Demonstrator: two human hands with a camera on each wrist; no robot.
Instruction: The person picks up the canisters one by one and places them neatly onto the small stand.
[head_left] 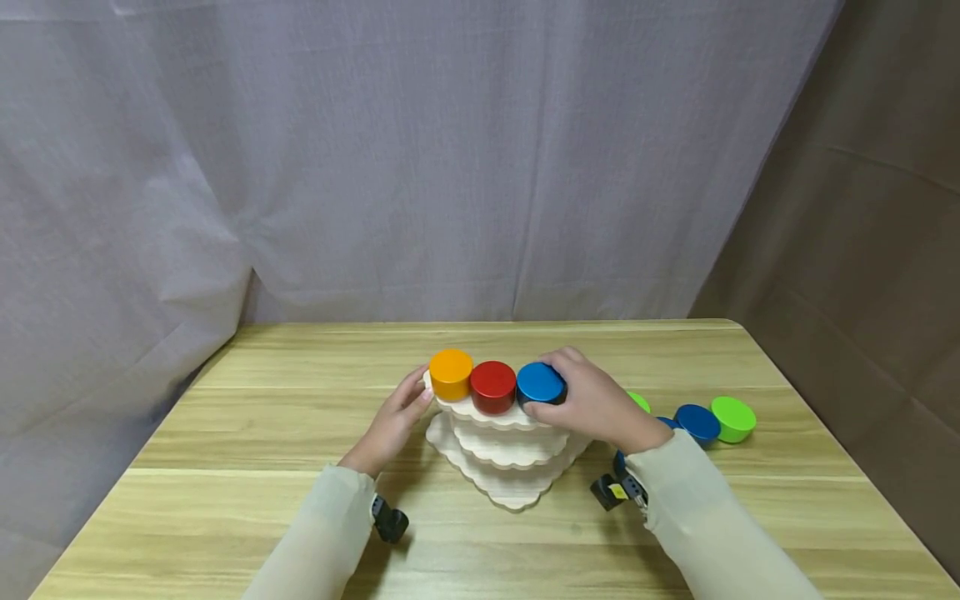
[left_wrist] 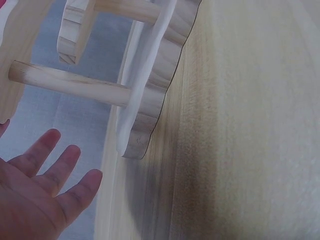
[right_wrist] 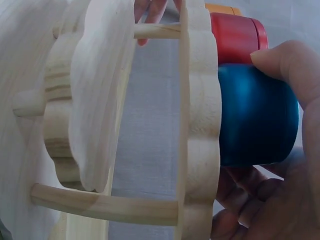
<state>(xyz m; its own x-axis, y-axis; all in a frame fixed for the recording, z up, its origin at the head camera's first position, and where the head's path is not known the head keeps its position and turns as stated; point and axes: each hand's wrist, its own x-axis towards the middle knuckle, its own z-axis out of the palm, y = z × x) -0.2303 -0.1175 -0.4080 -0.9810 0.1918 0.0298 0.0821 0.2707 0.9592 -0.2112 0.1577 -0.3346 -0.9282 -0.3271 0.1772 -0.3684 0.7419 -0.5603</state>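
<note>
A pale wooden tiered stand (head_left: 512, 487) with scalloped edges stands mid-table. On its top tier an orange round tin (head_left: 451, 377), a red round tin (head_left: 492, 388) and a blue round tin (head_left: 542, 385) sit in a row. My right hand (head_left: 596, 407) grips the blue tin, thumb on one side and fingers round the other, as the right wrist view shows. The blue tin's base meets the top tier. At the left end of that tier my left hand (head_left: 392, 427) rests by the edge, its fingers loosely extended in the left wrist view.
Several more tins lie right of the stand, partly behind the right forearm, among them a dark blue tin (head_left: 697, 423) and a green tin (head_left: 733, 418). A grey curtain (head_left: 465, 167) hangs behind the wooden table (head_left: 225, 467). Wooden posts (left_wrist: 70, 84) join the stand's tiers.
</note>
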